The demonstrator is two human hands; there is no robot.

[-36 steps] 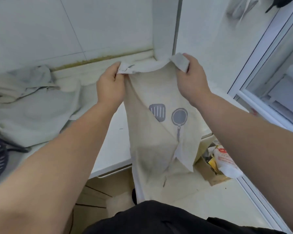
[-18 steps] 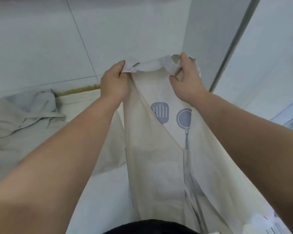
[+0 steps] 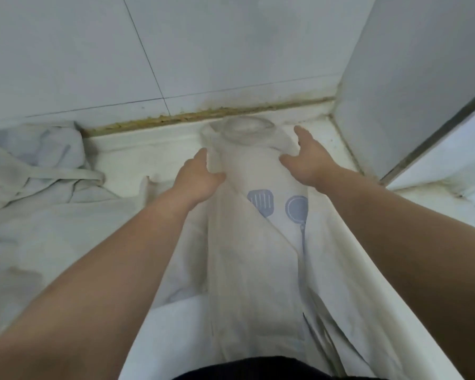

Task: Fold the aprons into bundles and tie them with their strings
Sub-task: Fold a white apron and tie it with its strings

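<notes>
Apron (image 3: 258, 242): cream cloth, folded lengthwise into a long strip. It lies flat on the tabletop (image 3: 126, 160), its blurred top end between left grip (image 3: 200, 176) and right grip (image 3: 305, 157). Blue-grey utensil prints (image 3: 261, 201) show just below the right grip. Second apron (image 3: 39, 193): pale crumpled heap, strap (image 3: 66, 174) across it, well left of the left grip.

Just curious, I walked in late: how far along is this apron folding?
Early. Done: the printed apron lies on the counter, folded lengthwise. In hand: left hand and right hand spread open at its top. Left: bundling, tying, then the crumpled apron beside it.
</notes>
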